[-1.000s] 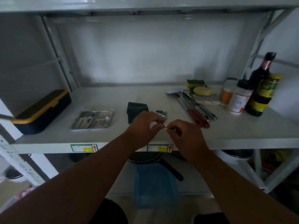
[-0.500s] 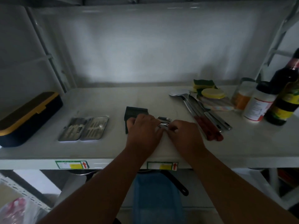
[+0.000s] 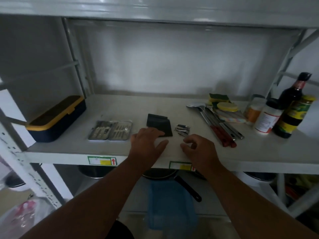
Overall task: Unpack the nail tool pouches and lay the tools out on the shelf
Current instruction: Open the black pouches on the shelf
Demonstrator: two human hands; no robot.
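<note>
A black pouch [image 3: 159, 124] lies folded open on the white shelf [image 3: 120, 109]. Right of it, three small metal nail tools [image 3: 182, 129] lie side by side. Further left an open silver case [image 3: 110, 130] shows several tools held in its two halves. My left hand [image 3: 146, 141] lies flat with fingers straight, its tips on the pouch's front edge. My right hand [image 3: 198, 147] hovers just in front of the nail tools, fingers loosely curled and holding nothing.
A navy box with a yellow lid [image 3: 57, 118] sits at the left end. Ladles and red-handled utensils [image 3: 219, 123], sponges [image 3: 221, 102], jars and bottles [image 3: 291, 107] crowd the right end. Pans [image 3: 186, 185] and a blue cloth [image 3: 170, 204] lie below.
Both hands held a small tool together, set it down beside the others, and have drawn back towards the shelf's front edge. My left hand now rests on the pouch.
</note>
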